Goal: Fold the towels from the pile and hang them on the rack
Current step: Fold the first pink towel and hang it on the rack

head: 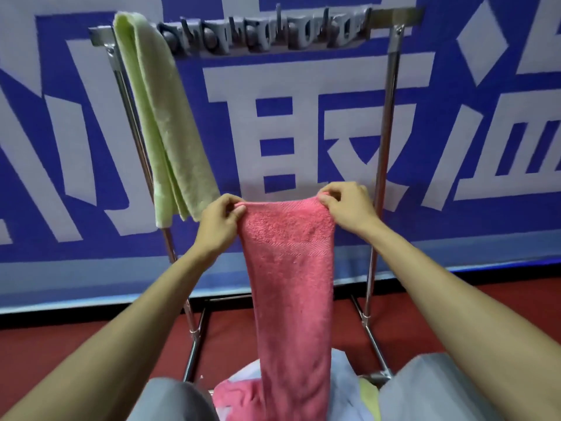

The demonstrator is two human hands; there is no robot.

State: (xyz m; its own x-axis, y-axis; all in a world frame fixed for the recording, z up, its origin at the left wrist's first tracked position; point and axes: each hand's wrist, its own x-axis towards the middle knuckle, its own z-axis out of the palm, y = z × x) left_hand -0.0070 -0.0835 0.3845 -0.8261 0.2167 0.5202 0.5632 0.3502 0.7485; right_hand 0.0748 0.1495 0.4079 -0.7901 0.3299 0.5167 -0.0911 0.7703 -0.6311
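Grey trouser knees (170, 399) are filling the bottom edge, and the pile of towels (343, 378) is lying between them, showing pink, pale blue and yellow cloth. A pink towel (288, 268) is hanging from the person's hands as a long narrow strip, its lower end reaching down onto the pile. The left hand (218, 220) is pinching the strip's upper left corner between thumb and curled fingers. The right hand (349, 208) is pinching the upper right corner the same way, so the top edge is stretching level between the two hands. Both hands are holding the towel in front of the rack (391, 117), well below its top bar. A green towel (164, 117) is hanging folded over the left end of that bar, draping down beside the left upright. A row of grey clips (264, 31) is sitting along the bar to its right. Behind the rack a blue banner (455, 208) with large white characters is covering the wall. The rack's feet are standing on a red floor (91, 344).
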